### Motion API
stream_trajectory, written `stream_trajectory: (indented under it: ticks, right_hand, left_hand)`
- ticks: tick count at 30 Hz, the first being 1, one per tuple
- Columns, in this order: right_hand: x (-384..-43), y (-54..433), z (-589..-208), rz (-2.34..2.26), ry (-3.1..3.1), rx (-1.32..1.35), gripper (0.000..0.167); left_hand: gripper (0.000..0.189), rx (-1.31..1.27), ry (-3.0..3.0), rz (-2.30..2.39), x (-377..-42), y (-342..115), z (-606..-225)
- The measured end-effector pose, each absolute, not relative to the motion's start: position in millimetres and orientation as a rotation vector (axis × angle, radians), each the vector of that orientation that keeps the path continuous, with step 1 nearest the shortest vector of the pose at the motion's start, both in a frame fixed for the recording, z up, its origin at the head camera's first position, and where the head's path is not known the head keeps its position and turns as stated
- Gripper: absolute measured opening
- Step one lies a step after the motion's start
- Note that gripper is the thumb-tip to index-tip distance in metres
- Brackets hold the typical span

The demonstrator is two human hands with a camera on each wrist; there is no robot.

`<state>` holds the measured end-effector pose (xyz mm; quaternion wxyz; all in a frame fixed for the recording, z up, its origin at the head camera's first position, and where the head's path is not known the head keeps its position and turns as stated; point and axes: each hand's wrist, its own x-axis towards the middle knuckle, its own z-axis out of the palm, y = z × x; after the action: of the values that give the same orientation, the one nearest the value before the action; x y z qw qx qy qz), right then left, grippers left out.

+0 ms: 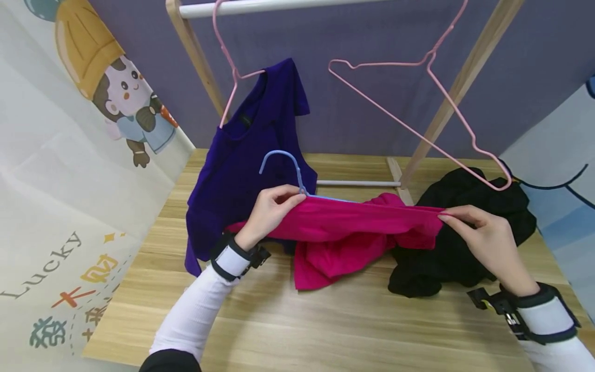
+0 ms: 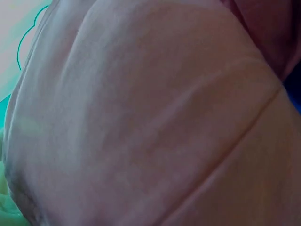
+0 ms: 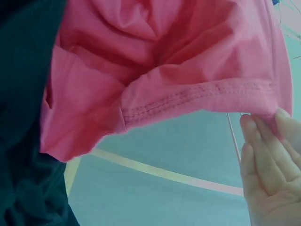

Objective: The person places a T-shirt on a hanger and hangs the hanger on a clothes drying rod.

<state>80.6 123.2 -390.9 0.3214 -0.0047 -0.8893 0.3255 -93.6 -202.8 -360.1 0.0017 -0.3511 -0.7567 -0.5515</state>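
A magenta T-shirt [image 1: 344, 227] is stretched between the two hands above the table, and its lower part hangs in folds. My left hand [image 1: 274, 209] pinches its upper edge together with the neck of a light blue hanger [image 1: 297, 170]. The hook stands up above that hand; most of the hanger is hidden inside the cloth. At the other end, my right hand [image 1: 488, 240] pinches the shirt's edge between thumb and fingers. The right wrist view shows this right hand [image 3: 273, 160] at the corner of a stitched hem [image 3: 188, 101]. A close, blurred surface fills most of the left wrist view.
A purple T-shirt [image 1: 260, 134] hangs on a pink hanger [image 1: 228, 57] at the left of the rack. Another pink hanger [image 1: 381, 106] hangs bare from the white rail [image 1: 279, 6]. A crumpled black garment [image 1: 465, 248] lies at right on the wooden table [image 1: 325, 330].
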Motion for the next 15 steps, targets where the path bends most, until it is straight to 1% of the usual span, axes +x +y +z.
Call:
stream_trajectory:
  ticks: [8, 15]
  right_hand:
    - [69.6, 116.1, -382.2, 0.9, -2.341, 0.004, 0.013]
    - [56.4, 93.1, -379.3, 1.029, -2.347, 0.079, 0.017]
  left_hand:
    - [0.009, -1.212, -2.396, -1.675, -72.4, -203.4, -340.3]
    - [0.007, -1.239, -2.351, -1.649, -62.1, -196.7, -340.2]
